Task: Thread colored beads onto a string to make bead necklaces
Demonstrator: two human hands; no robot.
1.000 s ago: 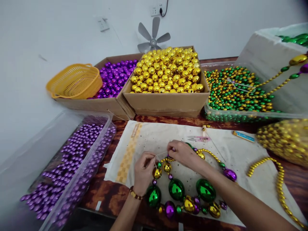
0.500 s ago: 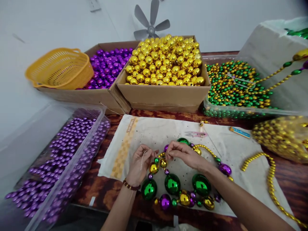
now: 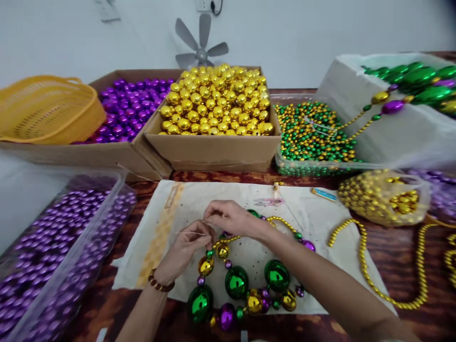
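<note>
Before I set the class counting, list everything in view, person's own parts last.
fan: 1, grey, back centre
wall plates: 2, white, top
basket: 1, yellow, back left
cardboard boxes: 2, brown, back
large box: 1, white, back right
large beads: many, purple, gold, green, boxes
strand lengths: 2, multicoloured, large box
tubs: 2, clear, left, back right
small beads: many, purple, green, gold, tubs
filled bag: 1, clear, right
bead heap: many, purple, far right
table: 1, brown, underneath
cloth: 1, white, table
snips: 1, pink, cloth
packet: 1, blue, cloth edge
strings: at least 1, gold, right
large strand: 1, multicoloured, cloth front
thread: uncounted, white, centre
bracelet: 1, brown, left wrist
left hand: 1, bare, centre
right hand: 1, bare, centre
</note>
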